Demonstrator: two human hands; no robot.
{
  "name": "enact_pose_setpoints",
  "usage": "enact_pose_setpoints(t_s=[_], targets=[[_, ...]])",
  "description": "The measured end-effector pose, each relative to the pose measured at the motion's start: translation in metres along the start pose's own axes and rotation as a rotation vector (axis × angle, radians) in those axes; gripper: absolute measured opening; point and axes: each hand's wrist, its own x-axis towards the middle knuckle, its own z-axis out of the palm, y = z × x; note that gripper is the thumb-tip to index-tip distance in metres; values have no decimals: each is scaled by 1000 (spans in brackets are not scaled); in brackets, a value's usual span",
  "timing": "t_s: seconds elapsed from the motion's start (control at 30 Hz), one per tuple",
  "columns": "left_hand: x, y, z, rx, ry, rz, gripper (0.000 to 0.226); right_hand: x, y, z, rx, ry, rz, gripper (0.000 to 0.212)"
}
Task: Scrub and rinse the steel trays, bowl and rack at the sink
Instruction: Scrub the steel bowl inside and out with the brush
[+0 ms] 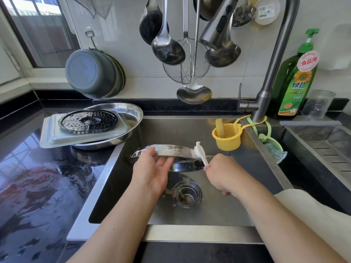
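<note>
A steel bowl [176,150] stands tilted on its edge in the sink [218,211], its rim soapy. My left hand [152,168] holds it by the left side of the rim, fingers against the inside. My right hand [222,171] grips a white scrubbing cloth [199,151] that lies over the right side of the rim. On the counter to the left, a round perforated rack [88,120] lies on a rectangular steel tray [49,137], which rests in a round steel tray [133,112].
The faucet [269,73] stands at the back right with no water running. A yellow cup [227,136] hangs inside the sink below it. Ladles [167,48] and a wire skimmer hang above. A green detergent bottle [295,80] stands at the right. The drain strainer [187,193] lies below the bowl.
</note>
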Motion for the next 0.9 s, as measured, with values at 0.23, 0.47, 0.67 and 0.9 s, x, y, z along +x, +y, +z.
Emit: enact_pose_setpoints(t_s=[0.23,0.47,0.67,0.9], targets=[[0,-13,-3,274,-74,-186,26,-5,-25,23,-2,-58,-160,33],[1,-18,-2,287,-61,-256,41,0,-13,12,-50,27,-70,28],[-4,-19,2,242,-69,-179,37,1,-22,24,-59,4,-196,23],[6,-10,1,81,-44,-88,43,-1,-4,8,-37,2,-67,28]])
